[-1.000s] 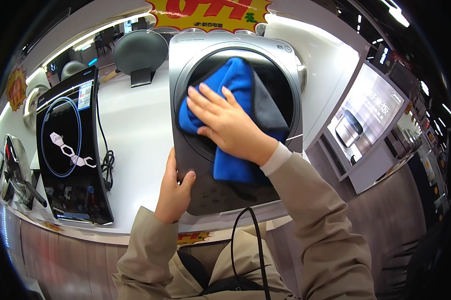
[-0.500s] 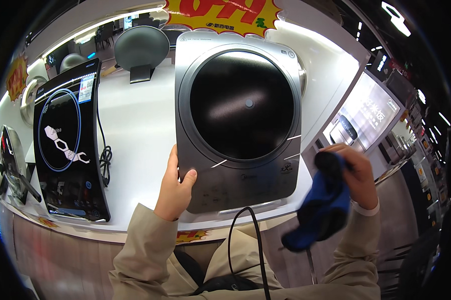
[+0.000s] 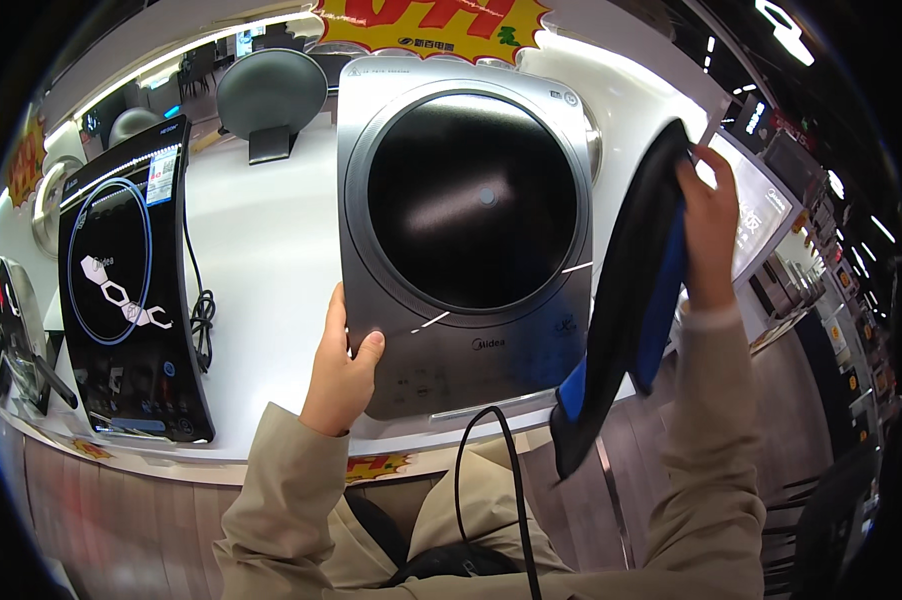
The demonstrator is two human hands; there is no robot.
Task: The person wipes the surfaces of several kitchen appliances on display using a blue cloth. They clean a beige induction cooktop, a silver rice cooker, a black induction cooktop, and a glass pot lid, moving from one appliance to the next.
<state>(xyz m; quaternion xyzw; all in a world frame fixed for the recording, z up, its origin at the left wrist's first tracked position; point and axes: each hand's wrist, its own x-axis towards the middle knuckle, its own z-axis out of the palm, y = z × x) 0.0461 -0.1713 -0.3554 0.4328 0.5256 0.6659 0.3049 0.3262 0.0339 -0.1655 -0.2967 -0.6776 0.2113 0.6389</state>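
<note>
1. Hanging from the right hand (image 3: 713,215) in the head view, a black-and-blue cloth (image 3: 636,290) drapes down and leftward, its upper end pinched in the fingers.
2. Left of that hand sits a silver-grey cooktop (image 3: 466,240), its glass uncovered; the cloth overlaps its right edge in view, but contact cannot be told.
3. The left hand (image 3: 343,370) clasps the cooktop's lower left side, thumb over the front.
4. Well left of that hand stands a black cooker (image 3: 131,290).
5. The step appears to be wiping, with the cloth off the glass.
6. Another pass would call for gathering the cloth under the right palm and bringing it leftward, the left hand steadying.
</note>
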